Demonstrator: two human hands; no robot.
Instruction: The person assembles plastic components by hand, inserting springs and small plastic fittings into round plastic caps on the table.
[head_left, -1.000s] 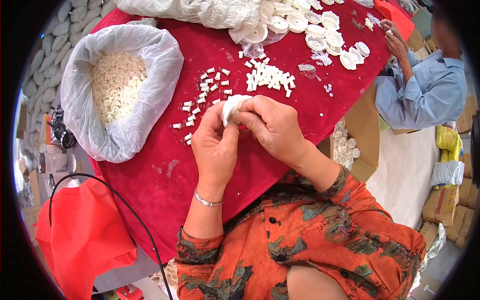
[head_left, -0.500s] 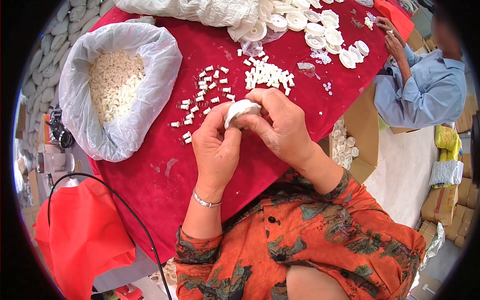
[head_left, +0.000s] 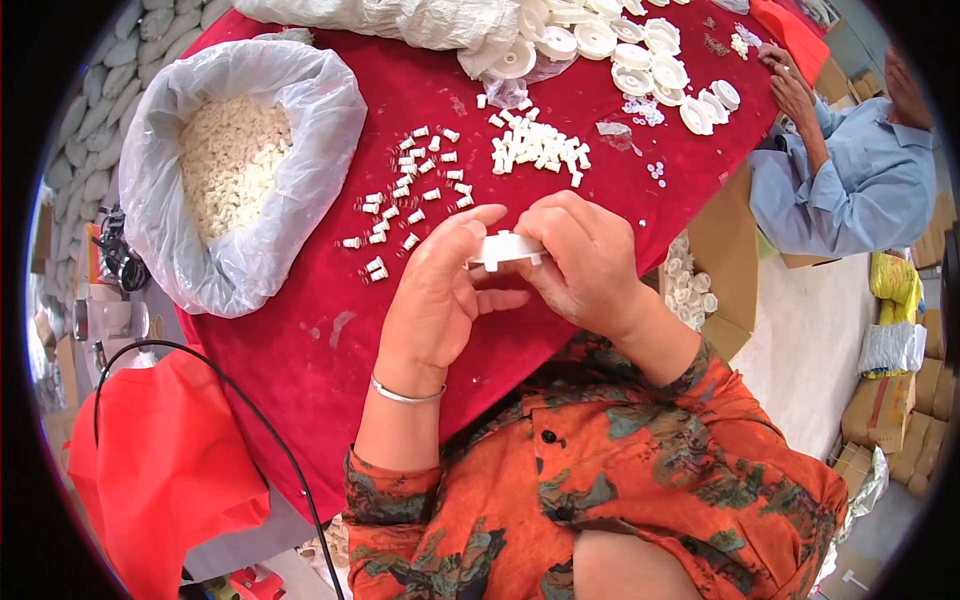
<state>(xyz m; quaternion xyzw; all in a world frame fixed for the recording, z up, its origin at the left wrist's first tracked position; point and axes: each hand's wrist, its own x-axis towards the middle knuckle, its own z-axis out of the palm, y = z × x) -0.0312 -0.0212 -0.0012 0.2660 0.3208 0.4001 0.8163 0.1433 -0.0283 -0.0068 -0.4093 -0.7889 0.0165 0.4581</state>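
Above the near part of the red cloth, a round white plastic part [head_left: 508, 249] with small tabs along its edge is held edge-on between my hands. My right hand [head_left: 588, 258] pinches its right side with thumb and bent fingers. On the left side, my left hand [head_left: 437, 290] cups round the part, fingertips at its edge, with one finger stretched out beneath. Just beyond my left hand lie several short white plugs with springs [head_left: 405, 180], scattered loosely. A denser pile of plain white plugs [head_left: 540, 143] sits beyond my right hand.
A plastic-lined bag [head_left: 325, 100] full of small cream pieces stands left. Large white round parts [head_left: 632, 82] and small clear pieces [head_left: 643, 110] lie at the far right. A co-worker in blue [head_left: 850, 180] handles small pieces there. An open carton [head_left: 720, 290] stands below the table's right edge.
The white part has turned from tilted to nearly flat and come slightly nearer. My left fingers have loosened and spread; my right hand has moved a little right and down.
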